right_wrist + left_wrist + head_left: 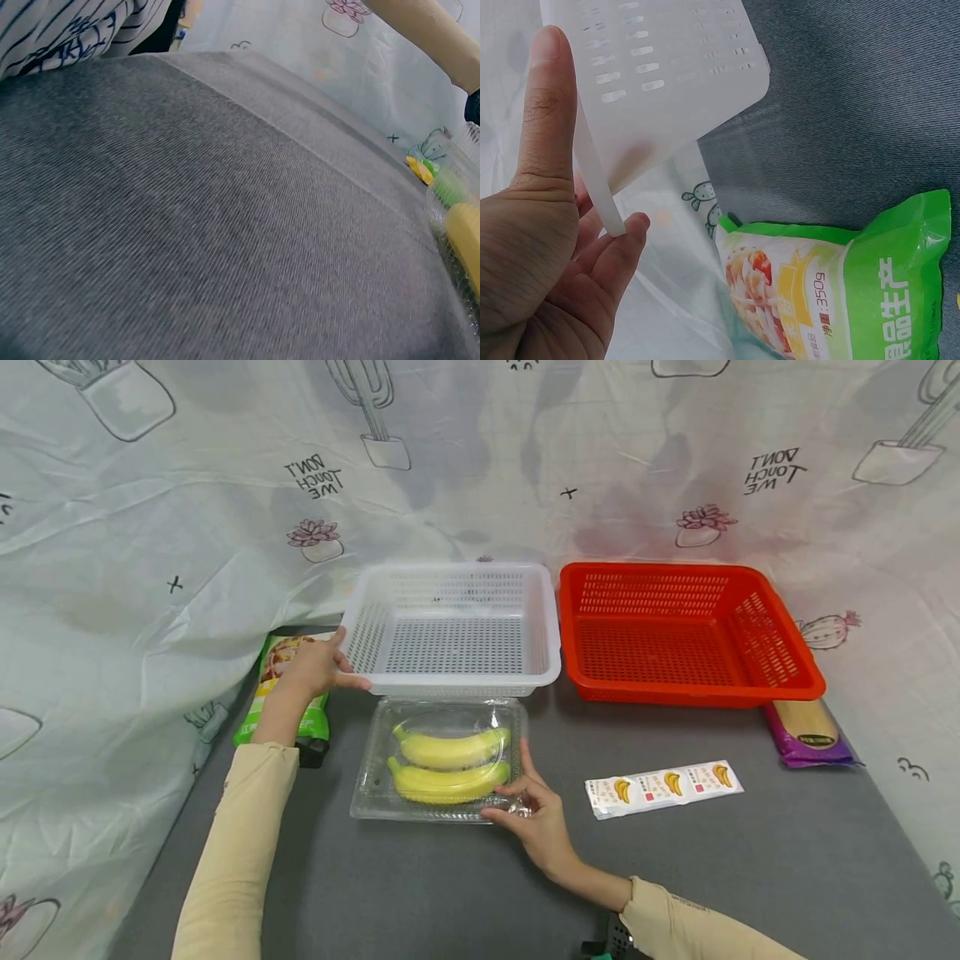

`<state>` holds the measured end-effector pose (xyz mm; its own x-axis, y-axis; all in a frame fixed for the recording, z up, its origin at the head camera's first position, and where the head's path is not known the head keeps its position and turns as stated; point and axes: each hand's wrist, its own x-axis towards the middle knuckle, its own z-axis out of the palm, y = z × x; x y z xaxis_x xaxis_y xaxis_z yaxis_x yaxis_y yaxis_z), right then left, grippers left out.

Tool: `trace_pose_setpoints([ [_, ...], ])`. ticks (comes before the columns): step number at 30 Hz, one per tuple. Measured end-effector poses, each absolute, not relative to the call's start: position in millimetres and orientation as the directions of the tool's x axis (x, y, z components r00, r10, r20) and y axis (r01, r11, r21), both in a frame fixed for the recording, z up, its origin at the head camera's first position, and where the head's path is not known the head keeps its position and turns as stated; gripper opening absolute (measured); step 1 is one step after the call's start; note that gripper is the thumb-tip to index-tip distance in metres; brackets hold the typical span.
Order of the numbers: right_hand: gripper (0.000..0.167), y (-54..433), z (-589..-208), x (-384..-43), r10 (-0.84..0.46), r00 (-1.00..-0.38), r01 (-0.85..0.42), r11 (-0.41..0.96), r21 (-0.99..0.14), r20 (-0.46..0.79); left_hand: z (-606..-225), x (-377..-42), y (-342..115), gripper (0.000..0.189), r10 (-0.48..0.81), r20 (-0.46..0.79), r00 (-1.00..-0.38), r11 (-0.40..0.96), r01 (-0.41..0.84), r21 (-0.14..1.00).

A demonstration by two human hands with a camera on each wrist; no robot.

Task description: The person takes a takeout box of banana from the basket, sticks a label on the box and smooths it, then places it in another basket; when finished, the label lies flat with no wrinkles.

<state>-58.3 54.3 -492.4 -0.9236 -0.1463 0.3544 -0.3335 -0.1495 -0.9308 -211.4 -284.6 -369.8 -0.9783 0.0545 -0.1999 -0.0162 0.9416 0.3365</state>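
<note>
the clear box (369, 797) sits on the gray table (420, 893), two bananas (450, 783) inside, the white basket (465, 681) just beside it at 12 o'clock. the left hand (311, 668) grips the basket's rim near 8 o'clock, thumb and fingers on opposite sides; the right hand (543, 827) holds the box's 4 o'clock corner, thumb and fingers around it. a light touch seems best — thin plastic probably buckles under a hard pinch — with the box kept level so the bananas don't slide.

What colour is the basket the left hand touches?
The basket is white, clearest in the head view.
</note>
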Motion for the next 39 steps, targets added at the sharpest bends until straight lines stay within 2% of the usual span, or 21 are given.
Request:
trace_pose_setpoints([
  [13, 0.025, 42.6, -464.8, -57.6, -0.146, -0.921, -0.356, -0.061, -0.933, 0.361, -373.9, -209.6, -282.4, 0.113, 0.087, -0.187, -0.978, 0.932, 0.014, 0.363],
  [17, 0.025, 43.3, -471.8, -56.2, -0.157, -0.93, -0.34, 0.022, -0.94, 0.333, -380.2, -203.9, -285.5, 0.113, 0.094, -0.21, -0.973, 0.921, 0.005, 0.389],
  [20, 0.026, 46.7, -478.1, -56.3, -0.204, -0.921, -0.36, 0.119, -0.925, 0.332, -381.0, -195.4, -287.0, 0.091, 0.116, -0.19, -0.975, 0.923, 0.035, 0.382],
  [24, 0.033, 59.6, -468.6, -57.1, -0.353, -0.891, -0.377, 0.224, -0.899, 0.286, -377.2, -171.0, -279.9, 0.058, 0.18, -0.068, -0.981, 0.927, 0.146, 0.344],
  [27, 0.044, 72.8, -456.0, -57.5, -0.477, -0.858, -0.35, 0.271, -0.897, 0.191, -376.4, -142.5, -261.2, 0.054, 0.245, 0.065, -0.967, 0.9, 0.252, 0.356],
  [30, 0.05, 85.5, -446.6, -56.4, -0.538, -0.838, -0.269, 0.266, -0.926, 0.089, -377.9, -113.8, -233.6, 0.049, 0.316, 0.185, -0.931, 0.832, 0.366, 0.417],
  [33, 0.049, 97.3, -443.6, -55.4, -0.516, -0.855, -0.187, 0.199, -0.962, 0.06, -380.6, -92.1, -203.2, 0.042, 0.38, 0.284, -0.88, 0.725, 0.474, 0.499],
  [39, 0.042, 122.0, -455.4, -61.0, -0.335, -0.922, -0.209, 0.003, -0.978, 0.196, -389.8, -69.0, -145.3, 0.031, 0.455, 0.455, -0.766, 0.484, 0.641, 0.595],
])
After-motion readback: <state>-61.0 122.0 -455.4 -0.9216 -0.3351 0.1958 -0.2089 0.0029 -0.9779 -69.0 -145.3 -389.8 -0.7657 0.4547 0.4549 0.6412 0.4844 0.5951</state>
